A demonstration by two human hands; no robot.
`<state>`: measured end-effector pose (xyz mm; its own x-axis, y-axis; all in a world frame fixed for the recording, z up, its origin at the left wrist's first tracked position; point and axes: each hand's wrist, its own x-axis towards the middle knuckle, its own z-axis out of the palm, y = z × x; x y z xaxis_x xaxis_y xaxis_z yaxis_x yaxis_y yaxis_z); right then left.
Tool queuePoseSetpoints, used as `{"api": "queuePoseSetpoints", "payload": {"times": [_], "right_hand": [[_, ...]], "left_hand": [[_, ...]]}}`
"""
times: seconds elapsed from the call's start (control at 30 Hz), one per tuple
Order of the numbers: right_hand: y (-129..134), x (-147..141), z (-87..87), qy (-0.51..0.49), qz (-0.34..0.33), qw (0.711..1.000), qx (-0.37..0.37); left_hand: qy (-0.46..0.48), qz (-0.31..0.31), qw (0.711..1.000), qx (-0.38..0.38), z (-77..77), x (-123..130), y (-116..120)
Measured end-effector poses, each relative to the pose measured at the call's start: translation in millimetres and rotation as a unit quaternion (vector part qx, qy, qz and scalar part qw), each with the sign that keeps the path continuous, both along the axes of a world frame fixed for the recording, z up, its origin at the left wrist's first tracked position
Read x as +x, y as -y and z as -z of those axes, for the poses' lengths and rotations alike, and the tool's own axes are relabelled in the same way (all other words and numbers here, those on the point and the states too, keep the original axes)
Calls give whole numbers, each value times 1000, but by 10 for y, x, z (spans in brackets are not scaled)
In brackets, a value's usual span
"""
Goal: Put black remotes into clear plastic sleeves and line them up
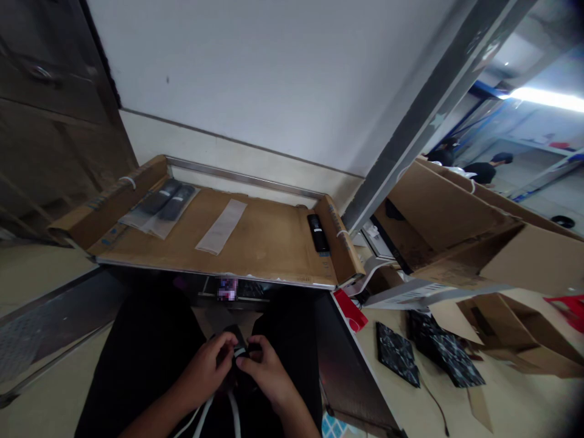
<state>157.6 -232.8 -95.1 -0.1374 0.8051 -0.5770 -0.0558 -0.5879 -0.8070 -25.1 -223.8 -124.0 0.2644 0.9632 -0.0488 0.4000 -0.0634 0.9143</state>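
Observation:
Low over my lap, my left hand and my right hand are closed with bent fingers on a black oblong item. A small white label shows on it between my fingertips; its lower part merges with my dark trousers. On the cardboard-lined table ahead, a similar black item with a white label lies at the right. A flat translucent plastic sleeve lies in the middle. At the left, several dark items in clear sleeves lie side by side.
Cardboard with raised side walls covers the tabletop. Large open cartons stand at the right, near a slanting grey post. Dark patterned packs lie on the floor. White cords hang below my hands. People work in the far background.

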Motion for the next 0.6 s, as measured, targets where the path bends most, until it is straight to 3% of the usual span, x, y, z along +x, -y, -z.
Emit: {"api": "queuePoseSetpoints", "payload": {"times": [0.4, 0.6], "right_hand": [[6, -19, -24, -56, -18, 998, -10], [1, -74, -8, 11, -27, 1000, 7]], "left_hand": [[30, -20, 998, -44, -53, 43, -15], [32, -7, 998, -51, -61, 82, 4]]}}
